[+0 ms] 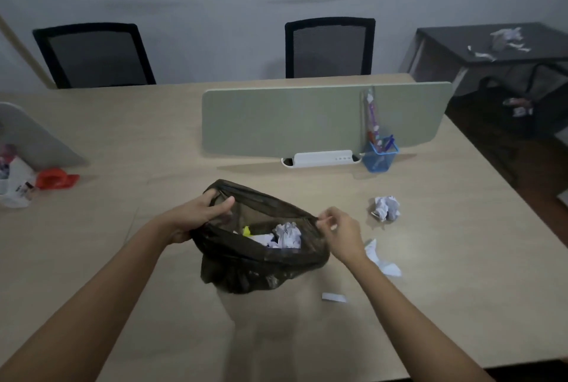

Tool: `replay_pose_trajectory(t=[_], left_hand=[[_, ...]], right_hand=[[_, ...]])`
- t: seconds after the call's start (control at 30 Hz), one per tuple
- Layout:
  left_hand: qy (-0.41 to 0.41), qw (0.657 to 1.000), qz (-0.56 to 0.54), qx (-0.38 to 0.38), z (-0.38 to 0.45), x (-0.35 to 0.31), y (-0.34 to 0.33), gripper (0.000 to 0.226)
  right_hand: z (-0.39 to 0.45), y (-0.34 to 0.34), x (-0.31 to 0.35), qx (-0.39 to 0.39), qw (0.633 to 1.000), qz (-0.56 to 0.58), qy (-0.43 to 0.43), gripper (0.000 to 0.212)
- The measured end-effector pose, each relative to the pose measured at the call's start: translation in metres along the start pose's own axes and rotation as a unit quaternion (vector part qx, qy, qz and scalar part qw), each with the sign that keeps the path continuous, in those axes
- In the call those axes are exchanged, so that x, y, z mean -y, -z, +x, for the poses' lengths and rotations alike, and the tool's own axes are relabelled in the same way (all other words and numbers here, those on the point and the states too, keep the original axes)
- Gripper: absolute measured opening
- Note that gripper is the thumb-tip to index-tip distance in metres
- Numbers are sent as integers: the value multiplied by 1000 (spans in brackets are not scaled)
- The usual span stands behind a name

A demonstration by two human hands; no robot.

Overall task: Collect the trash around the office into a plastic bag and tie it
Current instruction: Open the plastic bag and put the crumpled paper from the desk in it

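Observation:
A dark, see-through plastic bag point(261, 271) sits on the wooden desk point(153, 258) with its mouth held wide. My left hand point(199, 215) grips the bag's left rim. My right hand point(341, 234) pinches the right rim. Inside lie crumpled white paper point(287, 234) and a yellow scrap point(246, 231). On the desk to the right lie a crumpled paper ball point(386, 208), a torn white paper piece point(382, 260) partly behind my right wrist, and a small paper strip point(333, 297).
A green desk divider point(276, 120) stands behind the bag, with a blue pen holder point(379, 157) beside it. A red tape dispenser point(55, 178) and clutter point(13, 178) sit far left. More crumpled paper point(505, 40) lies on a dark side table. Two black chairs point(329, 46) stand beyond.

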State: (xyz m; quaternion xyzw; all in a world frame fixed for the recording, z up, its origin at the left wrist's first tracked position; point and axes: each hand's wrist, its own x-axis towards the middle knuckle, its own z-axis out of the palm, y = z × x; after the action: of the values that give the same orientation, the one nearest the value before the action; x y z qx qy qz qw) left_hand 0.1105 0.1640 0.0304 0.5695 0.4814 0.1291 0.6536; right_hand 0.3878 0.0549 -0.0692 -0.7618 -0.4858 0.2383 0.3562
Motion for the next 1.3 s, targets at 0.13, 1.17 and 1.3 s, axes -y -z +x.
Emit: replay_pose_trajectory(t=[0.13,1.17,1.3], left_hand=[[-2,1000,-9,5,1,11,-1,89],[24,1000,-1,14,-5,9,-20,35],[11,1000,-9,10,-8,11,-19,36]], right_hand=[[-53,-19,-77,156,966,-154,-138,19],[-42,8,-108,51,990,-93,-94,31],[-32,10,-11,128,967,216,-44,28]])
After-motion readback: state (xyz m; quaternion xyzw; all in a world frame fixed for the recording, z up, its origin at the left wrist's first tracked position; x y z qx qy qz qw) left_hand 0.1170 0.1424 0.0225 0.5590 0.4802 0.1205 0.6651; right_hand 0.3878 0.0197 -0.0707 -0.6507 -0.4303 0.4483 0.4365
